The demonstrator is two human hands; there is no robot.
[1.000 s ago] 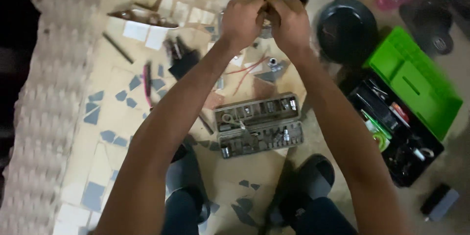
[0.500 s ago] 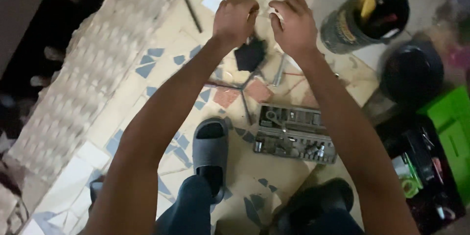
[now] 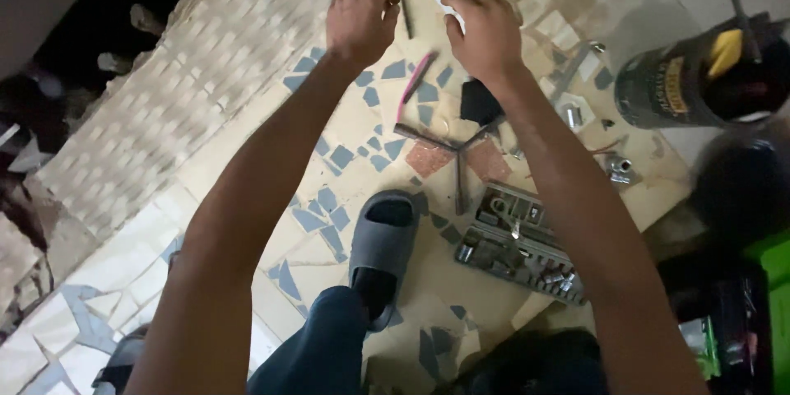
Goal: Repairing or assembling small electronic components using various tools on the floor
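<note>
My left hand (image 3: 362,20) and my right hand (image 3: 485,29) are raised side by side over a mosaic-tiled floor, a small gap between them. Both have curled fingers and show their backs to the camera, so anything in them is hidden. Below them on the floor lie a pink-handled tool (image 3: 415,82), a small black object (image 3: 477,103) and a three-armed metal wrench (image 3: 457,152). A grey tray of sockets (image 3: 518,251) lies open near my right forearm. My foot in a grey slipper (image 3: 383,247) rests beside it.
A dark bucket (image 3: 675,90) holding a yellow-handled tool stands at the upper right. Loose sockets (image 3: 617,169) and small metal parts lie near it. A green toolbox (image 3: 773,280) sits at the right edge. Patterned tile sheets (image 3: 181,99) cover the left.
My hands, pressed together one second ago, have come apart. The view has swung, so the floor items and bucket now sit further right and lower.
</note>
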